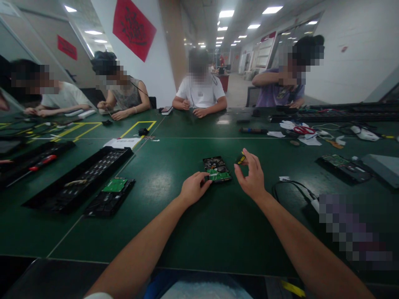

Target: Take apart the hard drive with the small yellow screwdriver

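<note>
In the middle of the green table lies a hard drive (217,169), its green circuit board facing up at the near end. My left hand (194,189) is at its near left corner, thumb and fingers closed on the edge. Just right of the drive, my right hand (252,174) is raised above the table. Its thumb and fingertips pinch a small black-and-yellow handle (240,158), like a screwdriver's; no shaft can be made out. The right hand is apart from the drive.
A second hard drive (112,196) and a long black tray (84,178) lie to the left. At right are another drive (344,168), a grey box (382,168), a cable (293,181) and scattered papers and wires. Several people sit across the table (174,232).
</note>
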Demonstrator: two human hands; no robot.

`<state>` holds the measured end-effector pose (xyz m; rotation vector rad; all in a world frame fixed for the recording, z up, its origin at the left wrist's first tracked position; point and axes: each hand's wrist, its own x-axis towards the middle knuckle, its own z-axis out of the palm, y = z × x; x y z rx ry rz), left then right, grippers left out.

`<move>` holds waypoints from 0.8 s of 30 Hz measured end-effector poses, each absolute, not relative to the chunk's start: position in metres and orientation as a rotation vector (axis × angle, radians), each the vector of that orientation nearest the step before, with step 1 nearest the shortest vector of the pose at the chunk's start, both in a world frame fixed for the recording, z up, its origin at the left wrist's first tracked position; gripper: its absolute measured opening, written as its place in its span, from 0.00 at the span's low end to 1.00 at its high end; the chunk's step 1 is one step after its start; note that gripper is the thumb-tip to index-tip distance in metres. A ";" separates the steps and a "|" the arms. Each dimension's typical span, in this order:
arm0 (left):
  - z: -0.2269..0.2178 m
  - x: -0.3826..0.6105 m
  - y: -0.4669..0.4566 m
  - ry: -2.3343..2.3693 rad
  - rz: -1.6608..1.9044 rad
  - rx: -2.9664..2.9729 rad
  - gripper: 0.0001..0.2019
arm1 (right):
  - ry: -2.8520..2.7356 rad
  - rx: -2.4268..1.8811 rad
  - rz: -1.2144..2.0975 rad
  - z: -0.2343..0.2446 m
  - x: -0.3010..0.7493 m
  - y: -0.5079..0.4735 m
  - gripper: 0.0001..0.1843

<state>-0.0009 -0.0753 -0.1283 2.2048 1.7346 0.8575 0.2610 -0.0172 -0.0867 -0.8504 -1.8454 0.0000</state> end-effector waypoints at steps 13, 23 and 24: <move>-0.120 0.001 -0.078 1.675 0.944 2.156 0.22 | -1.839 -0.847 -0.003 -0.086 0.261 -0.017 0.38; -0.118 -0.001 -0.079 1.637 0.884 2.169 0.20 | -1.846 -0.850 0.016 -0.089 0.261 -0.016 0.37; -0.118 -0.001 -0.080 1.646 0.877 2.169 0.20 | -1.851 -0.849 0.033 -0.089 0.261 -0.016 0.37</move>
